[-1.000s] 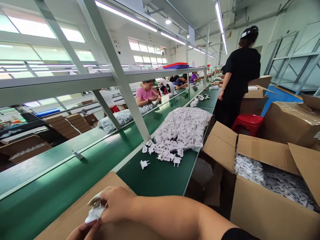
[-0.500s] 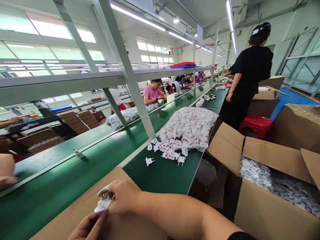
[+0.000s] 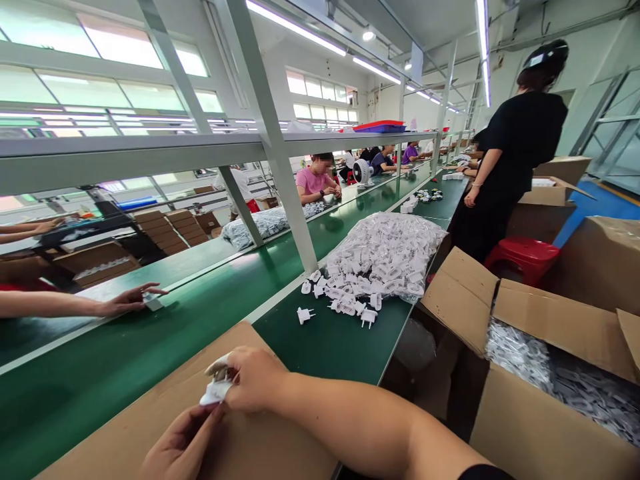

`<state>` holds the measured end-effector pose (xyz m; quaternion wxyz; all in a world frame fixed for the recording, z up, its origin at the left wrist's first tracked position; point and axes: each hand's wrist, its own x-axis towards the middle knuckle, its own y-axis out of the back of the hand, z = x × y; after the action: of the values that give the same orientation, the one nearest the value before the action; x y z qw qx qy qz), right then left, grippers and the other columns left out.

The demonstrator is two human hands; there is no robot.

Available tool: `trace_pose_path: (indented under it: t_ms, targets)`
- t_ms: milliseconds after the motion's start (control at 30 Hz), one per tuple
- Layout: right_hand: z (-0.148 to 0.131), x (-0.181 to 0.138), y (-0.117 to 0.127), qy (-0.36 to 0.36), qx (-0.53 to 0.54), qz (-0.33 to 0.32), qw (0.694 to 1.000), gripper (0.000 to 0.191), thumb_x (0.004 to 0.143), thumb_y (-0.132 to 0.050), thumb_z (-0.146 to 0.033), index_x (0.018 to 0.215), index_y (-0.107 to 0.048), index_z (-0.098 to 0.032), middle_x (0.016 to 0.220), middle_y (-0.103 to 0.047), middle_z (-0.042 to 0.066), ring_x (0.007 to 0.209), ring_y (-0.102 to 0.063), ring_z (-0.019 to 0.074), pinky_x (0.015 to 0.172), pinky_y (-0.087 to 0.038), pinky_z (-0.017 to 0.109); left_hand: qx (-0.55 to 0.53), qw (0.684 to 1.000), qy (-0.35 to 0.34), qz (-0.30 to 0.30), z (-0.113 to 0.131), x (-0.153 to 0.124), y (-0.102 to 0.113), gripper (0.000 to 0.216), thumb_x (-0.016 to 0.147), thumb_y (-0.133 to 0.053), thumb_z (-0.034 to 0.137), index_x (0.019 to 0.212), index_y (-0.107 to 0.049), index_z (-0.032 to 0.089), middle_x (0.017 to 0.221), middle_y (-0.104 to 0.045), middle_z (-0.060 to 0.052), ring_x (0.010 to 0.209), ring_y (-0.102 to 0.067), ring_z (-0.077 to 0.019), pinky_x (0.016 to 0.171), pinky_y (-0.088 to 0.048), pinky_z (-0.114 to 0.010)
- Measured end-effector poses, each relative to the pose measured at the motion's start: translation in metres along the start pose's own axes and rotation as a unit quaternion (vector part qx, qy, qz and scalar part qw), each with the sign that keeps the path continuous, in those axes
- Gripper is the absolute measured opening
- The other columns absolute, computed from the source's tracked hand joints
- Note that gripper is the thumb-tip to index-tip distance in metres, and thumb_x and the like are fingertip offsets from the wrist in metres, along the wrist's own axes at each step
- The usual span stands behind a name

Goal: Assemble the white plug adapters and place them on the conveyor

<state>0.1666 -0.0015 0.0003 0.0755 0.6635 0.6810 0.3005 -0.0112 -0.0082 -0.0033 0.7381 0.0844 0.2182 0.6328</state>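
Over a sheet of brown cardboard (image 3: 280, 433), my left hand (image 3: 180, 440) pinches the lower end of a white plug (image 3: 215, 392) between thumb and fingertips. My right hand (image 3: 257, 379) is closed on the same plug from the upper right, and a pale covering shows on one of its fingers. The fingers hide part of the plug. Beyond the cardboard, several loose white two-pin plugs (image 3: 345, 303) lie on the green tabletop (image 3: 320, 347). They spread from the mouth of a clear plastic bag (image 3: 390, 250) full of similar white pieces.
At left, a co-worker's hand (image 3: 127, 300) touches a small white block (image 3: 153, 302) on the green belt (image 3: 200, 320). An open carton (image 3: 540, 413) with bagged parts stands right, near a red stool (image 3: 523, 257) and a standing person (image 3: 520, 147). A metal post (image 3: 280, 160) rises ahead.
A co-worker's hand has reached in from the left to the small white block on the belt. My hands keep hold of the plug. The view has shifted slightly left.
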Motion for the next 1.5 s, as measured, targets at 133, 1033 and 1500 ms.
trace_pose_path:
  t_ms: [133, 1033, 1500]
  targets:
    - [0.003, 0.002, -0.003, -0.004, 0.000, -0.004, 1.000, 0.049, 0.077, -0.079, -0.019, 0.125, -0.072, -0.027, 0.117, -0.071, 0.002, 0.092, -0.069, 0.0176, 0.084, -0.055, 0.023, -0.002, 1.000, -0.014, -0.004, -0.010, 0.005, 0.002, 0.074, 0.056, -0.077, 0.079, 0.103, -0.069, 0.023, 0.095, -0.077, -0.003, 0.086, -0.072, -0.0273, 0.065, -0.058, -0.027]
    - [0.005, 0.003, -0.004, -0.004, -0.007, -0.011, 1.000, 0.046, 0.078, -0.076, -0.023, 0.124, -0.071, -0.025, 0.121, -0.071, 0.003, 0.097, -0.070, 0.0201, 0.085, -0.056, 0.026, 0.008, 0.998, -0.069, -0.008, -0.018, 0.010, 0.004, 0.071, 0.060, -0.075, 0.082, 0.099, -0.074, 0.022, 0.101, -0.079, -0.005, 0.093, -0.072, -0.0283, 0.069, -0.059, -0.026]
    - [0.004, 0.002, -0.003, -0.002, -0.010, -0.014, 1.000, 0.046, 0.080, -0.075, -0.023, 0.126, -0.070, -0.023, 0.125, -0.070, 0.004, 0.102, -0.070, 0.0210, 0.089, -0.056, 0.026, -0.009, 0.998, -0.056, -0.021, -0.019, 0.010, 0.003, 0.071, 0.062, -0.074, 0.082, 0.099, -0.073, 0.021, 0.096, -0.078, -0.004, 0.088, -0.072, -0.0267, 0.068, -0.059, -0.026]
